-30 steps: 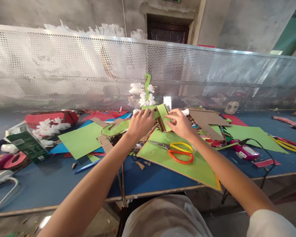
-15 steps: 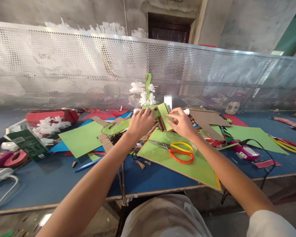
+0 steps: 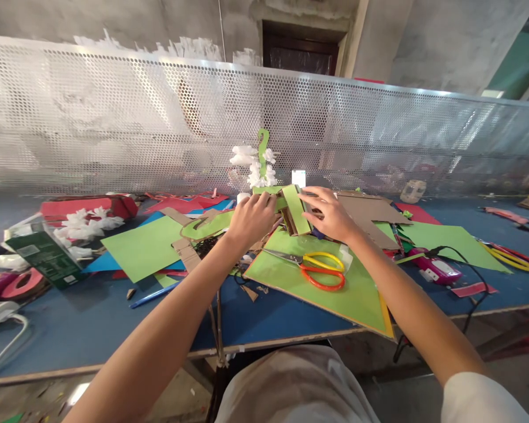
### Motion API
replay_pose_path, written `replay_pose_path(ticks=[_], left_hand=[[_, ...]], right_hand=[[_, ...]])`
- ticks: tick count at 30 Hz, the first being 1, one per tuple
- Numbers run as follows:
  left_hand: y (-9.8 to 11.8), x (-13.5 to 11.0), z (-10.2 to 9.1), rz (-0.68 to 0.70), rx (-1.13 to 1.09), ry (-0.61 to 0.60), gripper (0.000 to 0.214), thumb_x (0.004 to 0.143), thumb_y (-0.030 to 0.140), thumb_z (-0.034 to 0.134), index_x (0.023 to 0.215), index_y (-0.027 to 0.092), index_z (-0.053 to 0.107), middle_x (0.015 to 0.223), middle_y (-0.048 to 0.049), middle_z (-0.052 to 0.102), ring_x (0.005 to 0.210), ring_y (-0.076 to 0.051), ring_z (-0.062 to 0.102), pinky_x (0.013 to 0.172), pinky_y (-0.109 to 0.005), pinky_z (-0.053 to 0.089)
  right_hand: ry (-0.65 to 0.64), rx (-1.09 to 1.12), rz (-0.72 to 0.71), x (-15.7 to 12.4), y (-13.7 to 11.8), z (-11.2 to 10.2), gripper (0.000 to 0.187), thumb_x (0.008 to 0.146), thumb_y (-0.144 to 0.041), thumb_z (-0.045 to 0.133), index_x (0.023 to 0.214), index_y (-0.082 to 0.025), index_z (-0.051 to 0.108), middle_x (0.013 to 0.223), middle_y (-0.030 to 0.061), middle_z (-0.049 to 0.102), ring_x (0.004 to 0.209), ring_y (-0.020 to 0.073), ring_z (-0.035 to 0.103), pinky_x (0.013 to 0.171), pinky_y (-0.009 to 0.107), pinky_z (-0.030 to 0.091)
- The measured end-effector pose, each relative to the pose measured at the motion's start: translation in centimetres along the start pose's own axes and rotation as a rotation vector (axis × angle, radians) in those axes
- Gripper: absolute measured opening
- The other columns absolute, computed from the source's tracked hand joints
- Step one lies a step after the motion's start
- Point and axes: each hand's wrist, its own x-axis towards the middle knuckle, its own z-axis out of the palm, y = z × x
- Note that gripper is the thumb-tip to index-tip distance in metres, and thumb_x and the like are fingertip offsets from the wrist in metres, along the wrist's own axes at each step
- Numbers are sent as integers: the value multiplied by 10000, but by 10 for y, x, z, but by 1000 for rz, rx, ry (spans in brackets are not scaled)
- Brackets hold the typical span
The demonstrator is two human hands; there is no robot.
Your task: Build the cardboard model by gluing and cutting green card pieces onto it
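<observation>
1. Your green-faced cardboard piece (image 3: 295, 210) is at the middle of the table (image 3: 92, 335), between your two hands and just beyond the scissors; its brown inner edges show.
2. Your left hand (image 3: 252, 217) bends its fingers over the left part of that piece; the fingertips are hidden, so I cannot tell whether they pinch it.
3. Your right hand (image 3: 330, 212) is loosely curved, thumb and fingers apart, with the fingertips at or just beside the piece's right edge; contact is hard to tell.
4. Nearer you, the scissors (image 3: 300, 260) lie on a green board (image 3: 357, 302), blades pointing left, one handle loop yellow and the other orange.
5. Behind the piece, a green hooked stem (image 3: 263, 151) stands upright with white flowers (image 3: 256, 178) around its lower part.
6. Left of your left hand you have a curved green cutout (image 3: 216, 225), then a green sheet (image 3: 139, 247) and a blue pen (image 3: 154, 294).
7. To your right lie brown cardboard (image 3: 364, 212) and a magenta device (image 3: 438, 269) with a black cord.
8. Along the far side runs a perforated metal screen (image 3: 127, 129).
</observation>
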Motion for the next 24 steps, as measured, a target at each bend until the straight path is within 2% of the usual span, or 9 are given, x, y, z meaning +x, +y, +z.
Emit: replay_pose_path(ticks=[2, 3, 6, 9, 12, 15, 18, 21, 24], left_hand=[[0, 0, 1, 7, -7, 16, 377, 1046, 349, 535, 1341, 142, 647, 1235, -154, 716, 1120, -303, 695, 941, -401, 562], [0, 0, 1, 12, -12, 25, 375, 1043, 348, 547, 1343, 147, 648, 1230, -153, 717, 1121, -300, 695, 940, -398, 561], [1, 0, 1, 39, -23, 48, 372, 1029, 353, 586, 1332, 150, 657, 1212, -159, 714, 1114, -303, 694, 941, -405, 559], [1, 0, 1, 71, -16, 65, 359, 1027, 371, 601, 1296, 145, 673, 1191, -162, 712, 1109, -309, 689, 942, -413, 554], [2, 0, 0, 89, -6, 79, 354, 1034, 383, 592, 1276, 139, 679, 1170, -157, 714, 1095, -307, 687, 940, -416, 552], [2, 0, 1, 95, 7, 80, 361, 1034, 382, 585, 1262, 119, 682, 1170, -163, 714, 1091, -311, 686, 940, -425, 553], [-2, 0, 2, 76, 12, 74, 352, 1034, 374, 578, 1248, 119, 690, 1187, -160, 721, 1082, -309, 694, 925, -424, 558], [-9, -1, 5, 61, 17, 86, 349, 1036, 372, 569, 1258, 132, 689, 1193, -152, 730, 1059, -301, 703, 901, -420, 560], [-16, -1, 7, 61, 18, 114, 356, 1034, 386, 575, 1271, 143, 683, 1181, -148, 731, 1040, -296, 707, 881, -420, 559]], right_hand=[[-89, -172, -106, 0, -3, 0, 539, 1064, -386, 543, 1596, -302, 510, 1642, 85, 505, 1556, 351, 392, 1243, 640, 379], [-126, -236, -139, 0, -5, 0, 574, 1076, -384, 524, 1638, -296, 444, 1677, 78, 463, 1586, 345, 348, 1272, 650, 322], [-201, -351, -184, 0, -9, 1, 687, 1095, -377, 494, 1720, -306, 218, 1718, 61, 389, 1608, 325, 317, 1307, 649, 236], [-212, -395, -186, 0, -11, 1, 803, 1101, -390, 485, 1729, -335, -13, 1745, 35, 313, 1625, 320, 273, 1326, 655, 171], [-207, -402, -182, 1, -12, 0, 858, 1099, -406, 495, 1716, -327, -96, 1758, 35, 262, 1634, 329, 238, 1332, 669, 126], [-216, -374, -197, 2, -10, -1, 775, 1102, -383, 494, 1730, -315, 44, 1736, 43, 320, 1627, 336, 257, 1323, 700, 103], [-244, -307, -265, 2, -6, -4, 589, 1104, -369, 499, 1671, -295, 357, 1665, 43, 457, 1614, 340, 295, 1313, 725, 94], [-295, -202, -373, 0, -2, -10, 396, 1098, -348, 512, 1462, -274, 650, 1526, 28, 627, 1589, 339, 355, 1307, 735, 91], [-334, -77, -456, -2, -1, -14, 338, 1089, -272, 489, 1260, -277, 780, 1348, 5, 756, 1532, 308, 462, 1315, 708, 129]])
